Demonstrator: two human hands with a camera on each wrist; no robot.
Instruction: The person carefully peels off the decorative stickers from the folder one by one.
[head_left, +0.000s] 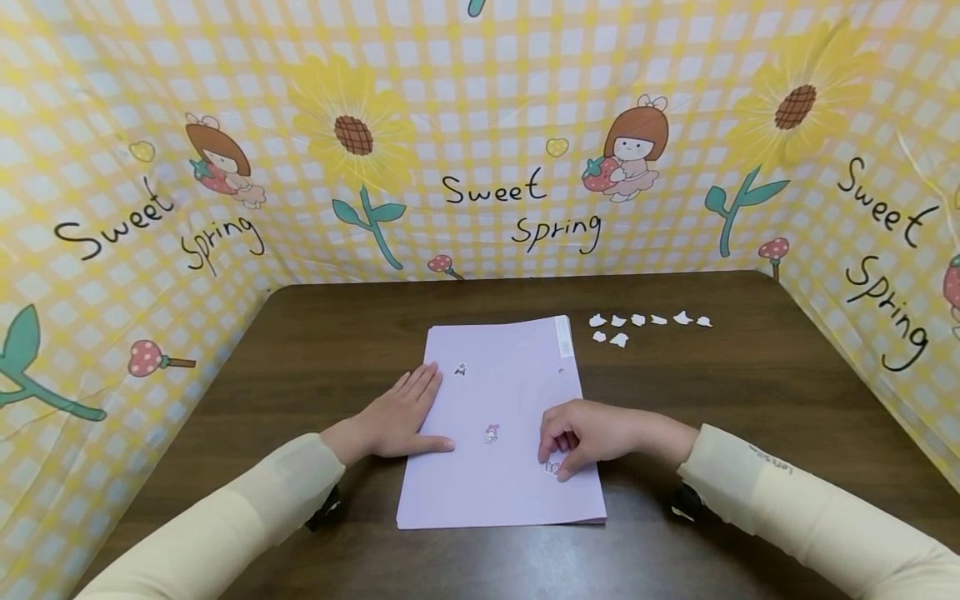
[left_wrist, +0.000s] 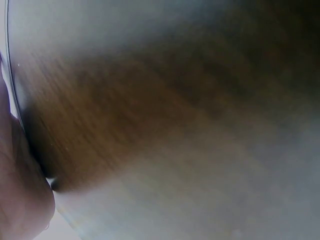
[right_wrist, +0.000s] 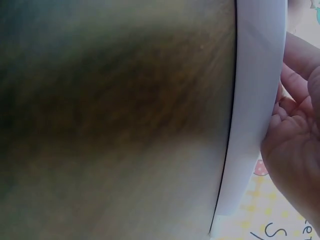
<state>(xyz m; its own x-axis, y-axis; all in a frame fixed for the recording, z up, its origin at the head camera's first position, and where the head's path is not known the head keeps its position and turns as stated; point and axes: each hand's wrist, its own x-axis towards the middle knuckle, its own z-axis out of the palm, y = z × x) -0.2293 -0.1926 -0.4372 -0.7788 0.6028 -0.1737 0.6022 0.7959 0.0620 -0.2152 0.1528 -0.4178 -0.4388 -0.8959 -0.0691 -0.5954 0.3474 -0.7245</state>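
Note:
A flat lilac folder (head_left: 480, 492) lies on the table in the head view, with a white label at its upper right corner. My left hand (head_left: 401, 417) rests with straight fingers along its left edge, the thumb reaching onto the cover. At the lower right of the folder, my right hand (head_left: 585, 433) holds a small cartoon sticker (head_left: 552, 468) between thumb and curled fingers, close over the surface. Two more cartoon stickers lie on the folder: a dark one (head_left: 461, 369) near the top left, and a pink-topped one (head_left: 491, 433) around the middle. In the right wrist view, curled fingers (right_wrist: 297, 82) show above the folder's edge.
Several small white cut-out pieces (head_left: 637, 320) lie in two rows on the brown table (head_left: 337, 333), beyond the folder's upper right corner. A yellow checked cloth (head_left: 480, 108) with printed flowers hangs behind the table and along both sides.

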